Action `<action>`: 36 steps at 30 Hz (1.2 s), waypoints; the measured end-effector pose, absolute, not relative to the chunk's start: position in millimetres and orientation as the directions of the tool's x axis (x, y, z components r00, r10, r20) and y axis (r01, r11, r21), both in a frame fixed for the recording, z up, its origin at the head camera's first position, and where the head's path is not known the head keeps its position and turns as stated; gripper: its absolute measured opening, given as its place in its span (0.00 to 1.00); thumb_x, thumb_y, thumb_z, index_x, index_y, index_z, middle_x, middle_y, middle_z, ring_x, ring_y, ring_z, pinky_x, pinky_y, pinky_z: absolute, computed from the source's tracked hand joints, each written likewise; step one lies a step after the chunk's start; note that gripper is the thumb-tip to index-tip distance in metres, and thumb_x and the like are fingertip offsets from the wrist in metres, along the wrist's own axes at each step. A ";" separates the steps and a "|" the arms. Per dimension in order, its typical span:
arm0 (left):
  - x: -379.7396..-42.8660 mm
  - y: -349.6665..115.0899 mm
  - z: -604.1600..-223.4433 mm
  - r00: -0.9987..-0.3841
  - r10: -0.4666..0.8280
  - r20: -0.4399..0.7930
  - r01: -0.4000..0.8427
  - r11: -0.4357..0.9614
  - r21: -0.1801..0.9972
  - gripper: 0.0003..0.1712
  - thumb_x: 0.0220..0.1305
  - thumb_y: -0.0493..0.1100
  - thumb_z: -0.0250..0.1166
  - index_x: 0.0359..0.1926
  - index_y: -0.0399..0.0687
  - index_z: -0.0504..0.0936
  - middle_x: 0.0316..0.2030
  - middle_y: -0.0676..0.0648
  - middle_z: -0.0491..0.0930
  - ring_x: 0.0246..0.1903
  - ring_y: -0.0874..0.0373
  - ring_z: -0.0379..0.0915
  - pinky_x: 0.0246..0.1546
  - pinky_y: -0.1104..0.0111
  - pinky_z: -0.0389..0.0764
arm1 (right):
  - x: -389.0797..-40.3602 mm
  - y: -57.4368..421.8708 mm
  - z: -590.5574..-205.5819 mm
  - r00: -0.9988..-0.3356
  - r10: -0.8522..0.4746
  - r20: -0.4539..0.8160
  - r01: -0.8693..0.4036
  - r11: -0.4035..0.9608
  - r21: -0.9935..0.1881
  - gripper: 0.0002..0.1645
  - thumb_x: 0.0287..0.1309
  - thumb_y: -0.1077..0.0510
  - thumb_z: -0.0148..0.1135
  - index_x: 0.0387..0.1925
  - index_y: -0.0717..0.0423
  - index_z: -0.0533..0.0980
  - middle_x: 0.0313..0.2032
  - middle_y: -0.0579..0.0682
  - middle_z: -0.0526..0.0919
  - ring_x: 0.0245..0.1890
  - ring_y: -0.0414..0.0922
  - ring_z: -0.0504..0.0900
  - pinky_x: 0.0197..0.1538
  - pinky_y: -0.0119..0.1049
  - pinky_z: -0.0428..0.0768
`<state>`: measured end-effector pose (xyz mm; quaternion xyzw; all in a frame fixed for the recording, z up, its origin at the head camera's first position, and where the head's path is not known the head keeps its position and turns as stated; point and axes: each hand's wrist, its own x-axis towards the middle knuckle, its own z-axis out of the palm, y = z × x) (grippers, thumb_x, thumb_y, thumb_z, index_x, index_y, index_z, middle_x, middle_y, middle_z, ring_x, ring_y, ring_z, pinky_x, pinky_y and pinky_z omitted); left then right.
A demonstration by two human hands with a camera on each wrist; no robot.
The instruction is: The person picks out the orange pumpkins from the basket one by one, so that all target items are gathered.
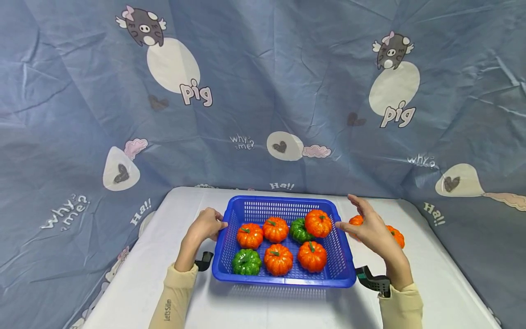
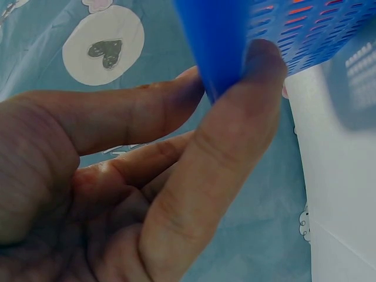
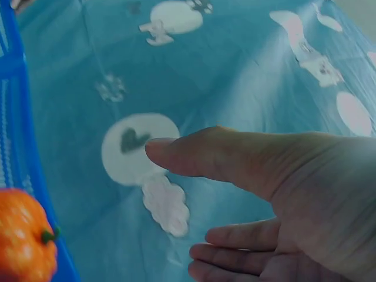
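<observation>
A blue plastic basket (image 1: 283, 282) holds several small orange pumpkins (image 1: 278, 259) and two green pumpkins (image 1: 246, 262). One orange pumpkin (image 1: 318, 223) sits highest, near the right wall and partly over a green one. My left hand (image 1: 207, 225) pinches the basket's left rim between thumb and fingers; the left wrist view shows the thumb (image 2: 211, 147) against the blue rim (image 2: 220, 47). Beside the right rim, my right hand (image 1: 371, 228) is spread with thumb and fingers apart, holding nothing. In the right wrist view its thumb (image 3: 217, 154) points toward the basket wall.
Two more orange pumpkins (image 1: 395, 236) lie on the white table (image 1: 197, 297), right of the basket and partly behind my right hand. A blue cloth (image 1: 255, 91) with pig prints hangs behind the table and along its sides.
</observation>
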<state>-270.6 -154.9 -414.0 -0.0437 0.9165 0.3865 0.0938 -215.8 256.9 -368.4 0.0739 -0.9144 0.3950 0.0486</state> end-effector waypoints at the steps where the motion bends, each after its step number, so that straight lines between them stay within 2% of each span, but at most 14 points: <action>1: -270.5 -154.9 -413.9 -0.979 -0.007 -0.204 -0.151 0.698 0.700 0.17 0.62 0.35 0.65 0.48 0.25 0.78 0.27 0.38 0.83 0.19 0.55 0.82 0.21 0.65 0.85 | -216.4 252.5 -369.9 -0.982 -0.110 0.151 -0.185 0.678 -0.711 0.56 0.50 0.46 0.73 0.72 0.60 0.54 0.70 0.68 0.56 0.68 0.71 0.56 0.65 0.66 0.63; 9: -270.6 -154.3 -413.2 -0.979 -0.004 -0.205 -0.149 0.700 0.699 0.18 0.62 0.35 0.65 0.48 0.24 0.78 0.27 0.38 0.82 0.19 0.55 0.81 0.21 0.65 0.85 | -215.6 215.8 -378.7 -0.962 -0.225 0.158 -0.268 0.650 -0.711 0.52 0.51 0.48 0.72 0.71 0.59 0.56 0.69 0.63 0.61 0.69 0.64 0.59 0.68 0.66 0.59; 15: -270.4 -154.1 -411.6 -0.979 -0.002 -0.203 -0.145 0.708 0.691 0.17 0.62 0.35 0.65 0.48 0.25 0.78 0.26 0.38 0.83 0.19 0.55 0.81 0.21 0.65 0.85 | -215.3 196.9 -384.1 -0.958 -0.263 0.114 -0.264 0.654 -0.709 0.52 0.49 0.48 0.73 0.71 0.51 0.57 0.69 0.59 0.63 0.68 0.63 0.63 0.66 0.65 0.64; 21: -269.9 -154.6 -411.8 -0.978 -0.001 -0.211 -0.150 0.704 0.695 0.17 0.62 0.35 0.65 0.49 0.25 0.78 0.27 0.37 0.83 0.19 0.55 0.81 0.21 0.65 0.85 | -218.9 187.2 -390.7 -0.940 -0.331 0.086 -0.286 0.624 -0.727 0.50 0.50 0.49 0.73 0.70 0.54 0.59 0.68 0.59 0.64 0.67 0.61 0.64 0.66 0.63 0.66; 31: -270.8 -155.0 -414.4 -0.977 0.003 -0.214 -0.150 0.702 0.697 0.18 0.62 0.36 0.65 0.49 0.25 0.78 0.28 0.38 0.83 0.20 0.55 0.82 0.22 0.66 0.85 | -230.4 182.4 -403.5 -0.907 -0.420 0.025 -0.283 0.567 -0.774 0.50 0.48 0.50 0.74 0.69 0.59 0.60 0.68 0.59 0.66 0.68 0.60 0.63 0.69 0.60 0.62; 36: -271.6 -155.7 -413.7 -0.977 -0.004 -0.215 -0.156 0.702 0.695 0.18 0.62 0.36 0.65 0.49 0.26 0.78 0.28 0.38 0.83 0.20 0.55 0.82 0.22 0.65 0.85 | -237.5 177.3 -405.1 -0.877 -0.480 -0.007 -0.283 0.528 -0.800 0.49 0.47 0.50 0.75 0.68 0.58 0.62 0.67 0.57 0.67 0.68 0.59 0.64 0.70 0.59 0.62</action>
